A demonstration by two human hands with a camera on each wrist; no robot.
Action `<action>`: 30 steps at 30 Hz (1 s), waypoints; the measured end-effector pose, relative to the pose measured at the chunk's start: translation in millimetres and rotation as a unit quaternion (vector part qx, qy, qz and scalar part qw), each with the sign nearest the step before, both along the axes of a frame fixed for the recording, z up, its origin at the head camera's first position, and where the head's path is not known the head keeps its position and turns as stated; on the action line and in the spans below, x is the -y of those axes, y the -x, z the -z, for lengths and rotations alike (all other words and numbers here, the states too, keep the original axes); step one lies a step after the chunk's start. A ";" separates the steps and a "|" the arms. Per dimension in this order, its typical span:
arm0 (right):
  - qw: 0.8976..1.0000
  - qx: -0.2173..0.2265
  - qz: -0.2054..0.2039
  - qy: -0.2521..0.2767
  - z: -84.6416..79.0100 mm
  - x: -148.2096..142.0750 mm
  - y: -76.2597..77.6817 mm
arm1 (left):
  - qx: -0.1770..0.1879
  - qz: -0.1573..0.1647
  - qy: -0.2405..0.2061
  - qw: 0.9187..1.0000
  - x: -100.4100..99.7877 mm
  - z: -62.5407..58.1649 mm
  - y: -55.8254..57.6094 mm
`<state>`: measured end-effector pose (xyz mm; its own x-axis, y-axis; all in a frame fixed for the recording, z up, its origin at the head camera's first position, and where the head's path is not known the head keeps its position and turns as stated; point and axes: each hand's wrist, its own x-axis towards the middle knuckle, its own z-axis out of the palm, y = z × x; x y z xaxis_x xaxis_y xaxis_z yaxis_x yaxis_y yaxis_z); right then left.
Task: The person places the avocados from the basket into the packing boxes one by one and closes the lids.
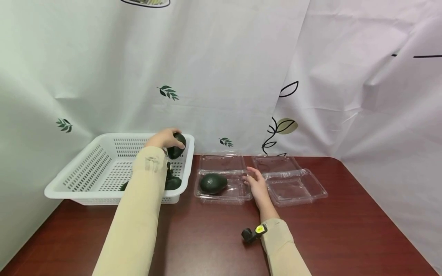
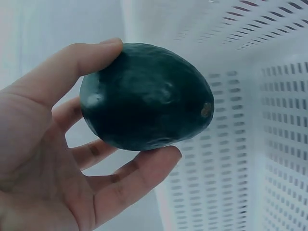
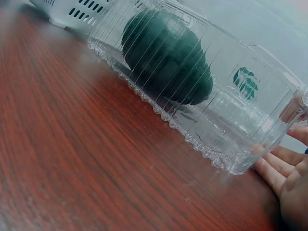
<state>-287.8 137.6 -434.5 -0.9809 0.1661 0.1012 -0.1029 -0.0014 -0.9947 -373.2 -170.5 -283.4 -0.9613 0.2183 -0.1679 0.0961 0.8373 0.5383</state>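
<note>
My left hand (image 1: 167, 138) grips a dark green avocado (image 2: 147, 96) above the right end of the white basket (image 1: 58, 188). In the left wrist view the thumb lies on one side of the fruit and the fingertips on the other; its small brown stem scar faces away from the palm. My right hand (image 1: 257, 186) holds the right edge of an open clear plastic clamshell box (image 1: 238, 189), fingertips against its outer wall in the right wrist view. Another avocado (image 1: 213, 183) lies on its side in the left part of that box.
More avocados (image 1: 172, 183) lie in the basket's near right corner, partly hidden by my left sleeve. A second open clamshell box (image 1: 293, 188) stands right of my right hand. Behind the brown table (image 1: 203, 237) hangs a white cloth (image 1: 221, 76) with leaf prints.
</note>
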 end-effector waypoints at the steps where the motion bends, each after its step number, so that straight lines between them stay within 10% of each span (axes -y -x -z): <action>1: 1.000 0.001 0.000 0.000 -0.1 0.0 0.1 | 0.002 -0.006 -0.010 1.000 -0.6 -2.4 -0.8; 30: 1.000 0.001 0.005 -0.005 0.5 0.1 0.3 | -0.144 -0.010 -0.042 0.989 -27.5 -41.8 -40.1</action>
